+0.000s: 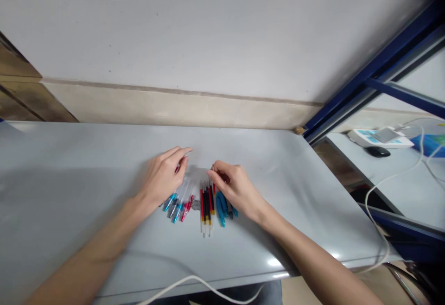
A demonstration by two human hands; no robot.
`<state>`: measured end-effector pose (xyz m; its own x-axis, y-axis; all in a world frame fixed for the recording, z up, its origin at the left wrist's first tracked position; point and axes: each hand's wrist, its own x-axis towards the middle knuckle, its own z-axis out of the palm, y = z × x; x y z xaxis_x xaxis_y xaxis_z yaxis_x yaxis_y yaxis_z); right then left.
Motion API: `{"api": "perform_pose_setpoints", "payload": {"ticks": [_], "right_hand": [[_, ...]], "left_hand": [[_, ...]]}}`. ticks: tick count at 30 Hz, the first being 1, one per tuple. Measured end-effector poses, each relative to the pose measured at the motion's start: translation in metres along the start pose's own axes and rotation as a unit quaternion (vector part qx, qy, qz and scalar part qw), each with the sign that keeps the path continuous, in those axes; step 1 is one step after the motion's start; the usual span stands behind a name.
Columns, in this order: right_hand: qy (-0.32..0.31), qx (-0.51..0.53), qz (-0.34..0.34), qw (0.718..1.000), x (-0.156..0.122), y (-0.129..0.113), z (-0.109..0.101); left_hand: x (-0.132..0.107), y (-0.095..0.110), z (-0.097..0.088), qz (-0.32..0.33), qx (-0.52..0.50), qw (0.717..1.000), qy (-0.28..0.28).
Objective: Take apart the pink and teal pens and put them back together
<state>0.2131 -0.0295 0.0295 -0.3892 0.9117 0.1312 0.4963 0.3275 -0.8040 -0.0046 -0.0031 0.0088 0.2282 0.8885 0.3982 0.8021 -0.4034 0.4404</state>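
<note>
My left hand (pixel 166 171) is just above the table, its thumb and fingers curled and the index finger stretched forward. A small bit of red shows between thumb and fingers; its kind is unclear. Below it lie several clear pen barrels (pixel 179 204) with blue, grey and red grips. My right hand (pixel 234 184) is closed in a pinch; a tiny object at the fingertips is too small to name. Several ink refills (pixel 206 205) with red and black ink lie between the hands. Beside them, small springs (pixel 196 204) form a pile. Blue pen parts (pixel 220 208) lie partly under my right hand.
The grey table (pixel 86 170) meets a wall (pixel 194 41) behind. A blue metal frame (pixel 347 78) stands at the right. Past it, a second table holds a white device (pixel 378 137) and a black mouse (pixel 378 151). A white cable (pixel 369 193) hangs at right and crosses the front edge.
</note>
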Motion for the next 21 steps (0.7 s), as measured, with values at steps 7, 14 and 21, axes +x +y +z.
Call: {"api": "perform_pose_setpoints", "payload": {"ticks": [7, 14, 21], "right_hand": [[0.016, -0.135, 0.061, 0.989, 0.003, 0.006, 0.002], [-0.007, -0.218, 0.045, 0.975, 0.0, 0.005, 0.01], [-0.023, -0.253, 0.04, 0.966, -0.001, 0.008, 0.013]], "left_hand": [[0.002, -0.001, 0.001, -0.037, 0.039, 0.998, -0.017], [0.002, -0.003, 0.002, -0.047, 0.057, 0.997, -0.02], [0.003, -0.007, 0.003, -0.054, 0.061, 0.996, -0.029]]}}
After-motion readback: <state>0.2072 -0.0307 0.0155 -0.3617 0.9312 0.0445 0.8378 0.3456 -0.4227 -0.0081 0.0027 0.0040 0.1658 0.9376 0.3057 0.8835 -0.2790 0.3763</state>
